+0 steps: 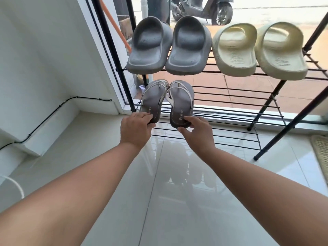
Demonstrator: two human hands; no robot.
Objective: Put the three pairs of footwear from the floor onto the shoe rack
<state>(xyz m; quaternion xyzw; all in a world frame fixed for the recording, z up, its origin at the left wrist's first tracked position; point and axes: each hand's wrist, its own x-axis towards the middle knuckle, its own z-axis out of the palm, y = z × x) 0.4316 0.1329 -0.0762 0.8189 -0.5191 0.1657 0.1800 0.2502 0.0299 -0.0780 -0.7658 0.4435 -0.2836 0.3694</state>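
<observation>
A black wire shoe rack [230, 96] stands against the glass. Its upper shelf carries a pair of grey slides [168, 48] on the left and a pair of pale yellow slides [257, 50] on the right. On the lower shelf, at the left, lie two grey strappy sandals marked "Fashion". My left hand [135, 129] grips the heel of the left sandal [150, 102]. My right hand [197, 131] pinches the heel of the right sandal [181, 103] between thumb and fingers.
White glossy floor tiles [159, 192] stretch below the rack. A white wall with a black cable [44, 119] is on the left. A woven mat [321, 153] lies at the right edge. Outside the glass stands a scooter [204, 9].
</observation>
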